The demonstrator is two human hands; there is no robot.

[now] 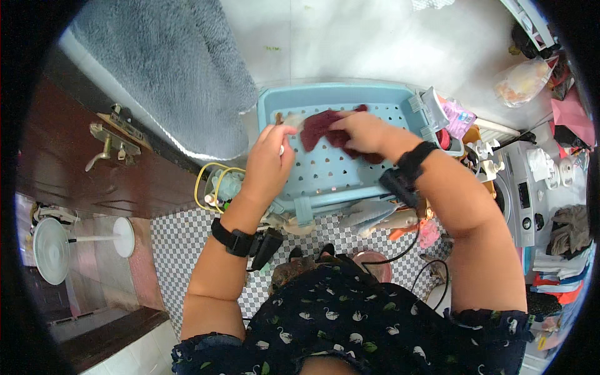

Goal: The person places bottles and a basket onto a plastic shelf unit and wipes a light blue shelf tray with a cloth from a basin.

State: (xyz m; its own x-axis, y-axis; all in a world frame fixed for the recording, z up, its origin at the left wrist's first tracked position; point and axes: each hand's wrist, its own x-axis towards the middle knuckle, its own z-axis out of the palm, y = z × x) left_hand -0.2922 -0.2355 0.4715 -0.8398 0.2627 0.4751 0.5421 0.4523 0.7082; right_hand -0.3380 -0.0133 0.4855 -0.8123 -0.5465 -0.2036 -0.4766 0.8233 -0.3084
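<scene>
My right hand (365,132) grips a dark red cloth (320,128) over the light blue plastic basket (337,92), whose floor is dotted with holes. The cloth hangs bunched, with folds on both sides of my fingers. At the basket's left side, my left hand (270,156) is closed, fingers curled around something slim with a small white bit showing. A brownish and whitish blurred piece (289,119) pokes out just beyond those fingers; its kind is unclear. Each wrist wears a black strap with a small device.
A grey towel (175,75) hangs at upper left, above a brown door with a metal handle (107,147). A washing machine (522,194) stands at right, near a purple packet (459,119). Shoes and slippers lie on the checkered floor (187,250), beside a pink basin (373,265).
</scene>
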